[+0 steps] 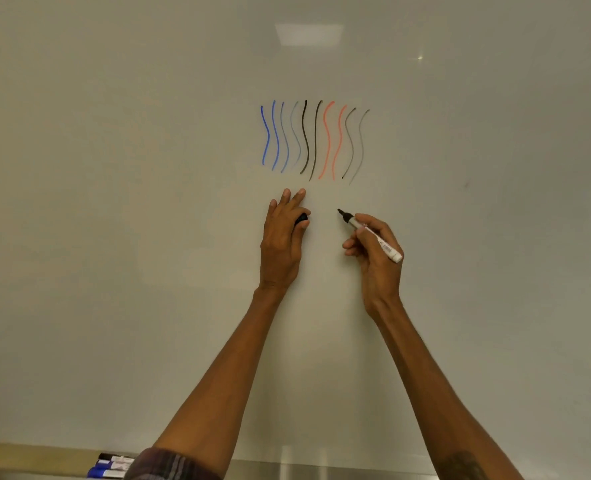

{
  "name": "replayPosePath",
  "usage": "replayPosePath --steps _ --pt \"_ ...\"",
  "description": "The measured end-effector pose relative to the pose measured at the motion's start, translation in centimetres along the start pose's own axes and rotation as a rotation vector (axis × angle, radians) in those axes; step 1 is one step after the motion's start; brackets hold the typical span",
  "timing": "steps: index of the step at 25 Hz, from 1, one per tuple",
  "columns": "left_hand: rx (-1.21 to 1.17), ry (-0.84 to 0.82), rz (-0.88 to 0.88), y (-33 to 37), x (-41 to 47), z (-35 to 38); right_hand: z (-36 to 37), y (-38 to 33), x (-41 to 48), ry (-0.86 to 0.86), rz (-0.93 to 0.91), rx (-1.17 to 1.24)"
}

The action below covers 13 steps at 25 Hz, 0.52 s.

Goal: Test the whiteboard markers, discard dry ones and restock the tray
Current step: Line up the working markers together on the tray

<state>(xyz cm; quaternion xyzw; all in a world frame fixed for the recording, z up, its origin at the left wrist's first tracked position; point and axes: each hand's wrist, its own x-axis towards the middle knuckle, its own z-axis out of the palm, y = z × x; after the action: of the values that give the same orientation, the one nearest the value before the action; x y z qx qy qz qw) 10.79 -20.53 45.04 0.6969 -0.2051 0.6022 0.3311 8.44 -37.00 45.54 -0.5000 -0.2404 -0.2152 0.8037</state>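
Diagonally, marker (385, 247) in right hand (377, 265), tip up-left.

Glossy smooth whiteboard (148, 202), brushed-metal tray (321, 467), plastic marker (373, 235).

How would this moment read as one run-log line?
left hand: pinches black marker cap | right hand: grips uncapped white-barrelled black marker | white whiteboard: ten wavy blue, black, red test strokes | metal tray: three capped markers
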Motion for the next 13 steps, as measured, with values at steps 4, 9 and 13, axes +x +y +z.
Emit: replayPosePath --steps 4,9,13 --pt "-0.227 0.186 -0.330 2.0 -1.8 -2.2 0.3 2.3 -3.7 -0.067 0.294 0.297" --pt "-0.572 0.386 -0.852 1.9 -6.3 -4.6 1.4 5.1 -7.7 -0.150 0.402 0.289" --pt "-0.754 0.410 -1.046 0.5 -9.0 -6.7 2.3 7.1 -9.7 -0.163 0.499 0.230"
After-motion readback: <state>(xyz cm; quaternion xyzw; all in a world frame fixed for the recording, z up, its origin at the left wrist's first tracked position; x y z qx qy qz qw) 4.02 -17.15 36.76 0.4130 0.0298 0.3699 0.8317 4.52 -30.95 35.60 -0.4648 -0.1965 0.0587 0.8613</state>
